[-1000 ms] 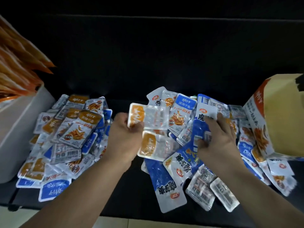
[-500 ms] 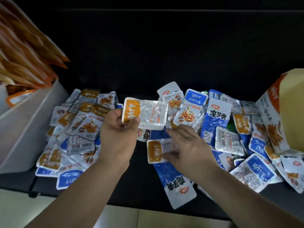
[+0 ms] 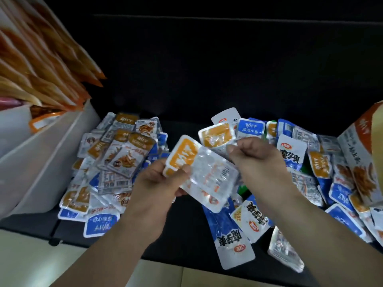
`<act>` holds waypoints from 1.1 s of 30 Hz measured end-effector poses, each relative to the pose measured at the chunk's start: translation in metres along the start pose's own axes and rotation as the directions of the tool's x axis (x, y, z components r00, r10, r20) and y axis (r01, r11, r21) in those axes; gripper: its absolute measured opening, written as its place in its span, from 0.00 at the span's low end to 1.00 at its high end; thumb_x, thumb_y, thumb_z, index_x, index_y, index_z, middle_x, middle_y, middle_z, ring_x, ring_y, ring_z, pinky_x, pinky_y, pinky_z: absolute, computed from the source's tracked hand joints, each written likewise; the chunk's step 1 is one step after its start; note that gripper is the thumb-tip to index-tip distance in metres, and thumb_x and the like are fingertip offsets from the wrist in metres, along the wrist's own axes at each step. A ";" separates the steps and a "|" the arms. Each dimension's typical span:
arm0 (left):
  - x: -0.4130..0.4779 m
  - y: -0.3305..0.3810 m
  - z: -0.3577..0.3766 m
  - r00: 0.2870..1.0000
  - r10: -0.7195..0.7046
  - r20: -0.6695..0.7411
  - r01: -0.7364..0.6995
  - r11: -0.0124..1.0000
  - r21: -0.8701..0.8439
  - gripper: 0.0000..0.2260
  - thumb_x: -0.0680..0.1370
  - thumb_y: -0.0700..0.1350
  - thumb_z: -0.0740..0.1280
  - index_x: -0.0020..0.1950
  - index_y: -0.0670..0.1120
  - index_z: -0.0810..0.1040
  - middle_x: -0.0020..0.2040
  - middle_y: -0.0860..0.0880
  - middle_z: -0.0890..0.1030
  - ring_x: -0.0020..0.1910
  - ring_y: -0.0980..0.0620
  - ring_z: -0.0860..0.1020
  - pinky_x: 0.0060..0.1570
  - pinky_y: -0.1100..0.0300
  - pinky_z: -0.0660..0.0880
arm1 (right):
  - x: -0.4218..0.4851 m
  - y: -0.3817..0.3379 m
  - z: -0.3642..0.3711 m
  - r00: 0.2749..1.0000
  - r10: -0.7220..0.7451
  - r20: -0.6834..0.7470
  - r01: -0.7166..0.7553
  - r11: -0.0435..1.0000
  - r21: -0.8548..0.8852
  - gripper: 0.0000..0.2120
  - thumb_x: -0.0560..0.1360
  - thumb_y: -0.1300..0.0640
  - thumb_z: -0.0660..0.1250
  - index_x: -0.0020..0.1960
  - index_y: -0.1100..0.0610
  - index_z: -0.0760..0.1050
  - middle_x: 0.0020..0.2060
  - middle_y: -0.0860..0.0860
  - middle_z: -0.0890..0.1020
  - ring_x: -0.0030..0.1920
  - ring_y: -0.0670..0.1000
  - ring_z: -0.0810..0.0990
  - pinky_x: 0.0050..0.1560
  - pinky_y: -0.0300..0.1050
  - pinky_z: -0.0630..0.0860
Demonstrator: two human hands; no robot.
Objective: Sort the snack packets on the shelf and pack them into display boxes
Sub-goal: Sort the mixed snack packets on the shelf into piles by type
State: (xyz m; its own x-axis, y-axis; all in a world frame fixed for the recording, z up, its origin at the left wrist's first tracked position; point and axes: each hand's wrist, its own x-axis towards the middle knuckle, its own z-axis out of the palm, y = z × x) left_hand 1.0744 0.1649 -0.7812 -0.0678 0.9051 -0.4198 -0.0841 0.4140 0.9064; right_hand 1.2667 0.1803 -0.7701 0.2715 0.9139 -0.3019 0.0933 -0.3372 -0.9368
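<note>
My left hand (image 3: 159,183) grips an orange-topped snack packet (image 3: 205,172) by its orange end, held above the dark shelf (image 3: 186,235). My right hand (image 3: 261,162) pinches a second orange-topped packet (image 3: 215,135) just behind the first; the two packets overlap. A sorted-looking pile of orange and blue packets (image 3: 116,162) lies to the left. A mixed pile of blue and orange packets (image 3: 300,172) lies to the right, partly hidden by my right arm.
A white display box (image 3: 41,162) with upright orange packets (image 3: 41,69) stands at the far left. An orange-and-white carton (image 3: 360,162) stands at the right edge. Blue packets (image 3: 234,243) overhang the shelf's front edge. Pale floor shows below.
My right hand lifted an orange-topped packet from the shelf and brought it up behind the packet in my left hand. The view shifted, so both piles appear further right.
</note>
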 end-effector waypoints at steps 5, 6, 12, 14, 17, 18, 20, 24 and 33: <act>-0.007 -0.013 0.009 1.000 -0.017 0.000 0.016 0.995 0.100 0.07 0.81 0.43 0.70 0.53 0.55 0.84 0.50 0.51 0.88 0.52 0.51 0.86 0.58 0.45 0.81 | -0.023 0.004 0.013 0.978 0.087 0.191 -0.099 0.993 0.058 0.09 0.83 0.58 0.67 0.46 0.52 0.84 0.41 0.49 0.88 0.43 0.50 0.87 0.43 0.47 0.81; -0.009 -0.014 0.009 0.999 -0.047 0.011 0.046 0.998 0.049 0.08 0.82 0.41 0.70 0.54 0.55 0.84 0.51 0.50 0.87 0.53 0.50 0.86 0.59 0.44 0.81 | -0.024 0.005 0.011 0.968 0.111 0.225 -0.130 0.989 0.070 0.10 0.83 0.58 0.66 0.46 0.53 0.84 0.41 0.49 0.88 0.42 0.50 0.87 0.43 0.47 0.81; -0.013 -0.014 0.014 0.997 -0.079 -0.007 0.079 0.995 0.063 0.13 0.80 0.34 0.71 0.57 0.51 0.83 0.48 0.51 0.88 0.48 0.52 0.87 0.57 0.44 0.82 | 0.000 0.016 -0.025 0.988 -0.156 0.002 0.148 0.927 -0.345 0.03 0.80 0.55 0.70 0.49 0.50 0.82 0.43 0.43 0.84 0.38 0.43 0.83 0.39 0.34 0.77; -0.012 -0.017 0.015 0.995 -0.077 -0.058 0.081 0.994 0.076 0.13 0.79 0.35 0.72 0.55 0.52 0.84 0.47 0.53 0.88 0.48 0.52 0.87 0.56 0.43 0.82 | 0.015 0.027 -0.043 0.976 -0.219 -0.001 0.168 0.753 -0.636 0.13 0.78 0.53 0.72 0.61 0.46 0.79 0.59 0.44 0.78 0.44 0.49 0.83 0.43 0.45 0.81; -0.012 -0.020 0.018 0.994 -0.071 -0.077 0.079 0.991 0.106 0.12 0.79 0.36 0.72 0.54 0.53 0.84 0.47 0.54 0.88 0.47 0.53 0.87 0.53 0.46 0.83 | 0.028 0.048 -0.062 0.975 -0.212 0.061 0.166 0.528 -0.833 0.27 0.75 0.49 0.75 0.73 0.45 0.73 0.70 0.45 0.67 0.59 0.57 0.79 0.51 0.54 0.81; -0.013 -0.021 0.019 0.995 -0.066 -0.070 0.074 0.990 0.121 0.12 0.79 0.36 0.72 0.55 0.54 0.83 0.47 0.54 0.88 0.47 0.54 0.87 0.52 0.48 0.83 | 0.028 0.053 -0.066 0.967 -0.240 0.086 0.200 0.502 -0.841 0.28 0.75 0.49 0.75 0.73 0.45 0.73 0.71 0.44 0.67 0.64 0.58 0.75 0.52 0.55 0.80; -0.013 -0.024 0.022 0.996 -0.064 -0.063 0.071 0.988 0.134 0.11 0.80 0.37 0.72 0.54 0.54 0.83 0.48 0.54 0.88 0.48 0.54 0.87 0.49 0.52 0.82 | 0.029 0.058 -0.076 0.958 -0.241 0.153 0.255 0.481 -0.839 0.32 0.75 0.50 0.76 0.76 0.45 0.70 0.75 0.44 0.64 0.72 0.58 0.68 0.57 0.55 0.78; -0.014 -0.029 0.030 0.993 -0.105 -0.061 0.112 0.985 0.131 0.11 0.79 0.38 0.72 0.55 0.53 0.84 0.49 0.54 0.88 0.50 0.54 0.87 0.54 0.47 0.82 | 0.036 0.057 -0.089 0.959 -0.153 0.238 0.282 0.453 -0.846 0.33 0.77 0.59 0.74 0.78 0.46 0.68 0.78 0.44 0.61 0.76 0.57 0.62 0.66 0.57 0.74; -0.009 -0.032 0.045 0.991 -0.112 -0.077 0.120 0.987 0.109 0.12 0.79 0.37 0.73 0.56 0.53 0.83 0.49 0.55 0.88 0.50 0.55 0.86 0.56 0.46 0.82 | 0.063 0.063 -0.098 0.893 -0.442 0.077 0.363 0.610 -0.705 0.12 0.72 0.55 0.80 0.52 0.54 0.81 0.52 0.52 0.73 0.49 0.53 0.78 0.49 0.41 0.77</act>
State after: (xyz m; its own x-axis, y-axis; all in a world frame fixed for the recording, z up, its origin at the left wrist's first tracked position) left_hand 1.1229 0.1480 -0.8047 -0.1344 0.8430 -0.5209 0.0168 0.5275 0.8494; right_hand 1.3840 0.1946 -0.8306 0.1273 0.9832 0.1311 0.8304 -0.0334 -0.5561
